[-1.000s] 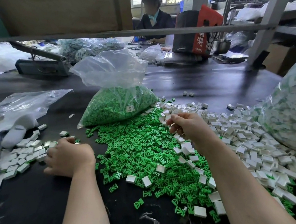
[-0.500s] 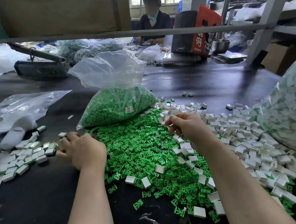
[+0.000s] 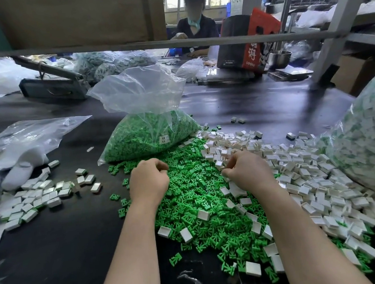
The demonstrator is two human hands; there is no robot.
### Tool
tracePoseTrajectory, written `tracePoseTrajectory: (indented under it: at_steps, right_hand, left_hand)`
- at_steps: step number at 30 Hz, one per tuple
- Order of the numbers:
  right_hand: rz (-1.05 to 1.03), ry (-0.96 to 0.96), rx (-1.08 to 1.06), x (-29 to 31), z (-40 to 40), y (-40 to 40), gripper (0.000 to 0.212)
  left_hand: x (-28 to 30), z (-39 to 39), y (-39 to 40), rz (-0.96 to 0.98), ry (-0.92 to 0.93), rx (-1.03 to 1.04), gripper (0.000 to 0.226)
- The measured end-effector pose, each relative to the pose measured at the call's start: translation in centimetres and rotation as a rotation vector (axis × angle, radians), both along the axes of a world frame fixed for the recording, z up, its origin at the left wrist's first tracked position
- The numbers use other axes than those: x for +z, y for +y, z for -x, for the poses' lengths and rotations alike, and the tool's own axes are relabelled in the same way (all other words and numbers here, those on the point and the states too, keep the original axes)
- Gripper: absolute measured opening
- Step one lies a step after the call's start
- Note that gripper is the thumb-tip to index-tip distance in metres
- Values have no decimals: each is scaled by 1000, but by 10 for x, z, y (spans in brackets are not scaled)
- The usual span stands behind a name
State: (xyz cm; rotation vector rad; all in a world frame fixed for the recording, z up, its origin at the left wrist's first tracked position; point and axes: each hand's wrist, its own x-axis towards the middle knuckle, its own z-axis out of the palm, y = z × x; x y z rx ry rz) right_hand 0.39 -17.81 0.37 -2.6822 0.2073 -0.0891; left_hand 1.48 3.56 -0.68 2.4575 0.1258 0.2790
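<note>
A loose heap of small green plastic pieces (image 3: 194,200) covers the middle of the dark table. White rectangular caps (image 3: 311,175) spread to its right, some mixed into the green. My left hand (image 3: 149,180) hovers at the heap's left edge, fingers curled down onto the green pieces; whether it holds one is hidden. My right hand (image 3: 246,172) is where green meets white, its fingertips pinching a white cap (image 3: 218,163). A smaller group of white-and-green pieces (image 3: 34,200) lies at the left.
An open clear bag of green pieces (image 3: 149,136) stands behind the heap. A big bag of white caps (image 3: 370,147) bulges at the right edge. A flat plastic bag (image 3: 28,136) and white glove (image 3: 22,171) lie left. Overhead runs a metal shelf bar (image 3: 172,43); a person (image 3: 193,26) sits across.
My left hand has moved right, from the small group of pieces at the left to the green heap. My right hand has stayed near the white caps, dropping slightly.
</note>
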Motion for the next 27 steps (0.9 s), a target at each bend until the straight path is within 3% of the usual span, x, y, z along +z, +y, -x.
tracePoseTrajectory:
  at_steps: [3, 9, 12, 21, 24, 27]
  right_hand:
    - [56, 69, -12, 3, 1, 2, 26]
    - [122, 46, -35, 5, 1, 4, 11]
    - [114, -14, -56, 7, 3, 4, 15]
    - [274, 43, -31, 9, 6, 6, 15]
    - [278, 45, -77, 10, 7, 5, 8]
    - [260, 37, -124, 10, 7, 5, 21]
  left_hand:
    - [7, 4, -15, 235, 39, -160, 15]
    - [13, 7, -26, 364, 136, -346, 13]
    - [13, 7, -26, 370, 92, -366, 17]
    - [5, 7, -31, 313, 120, -400, 18]
    - [2, 7, -33, 262, 111, -417, 20]
    - [0, 7, -36, 251, 105, -423, 20]
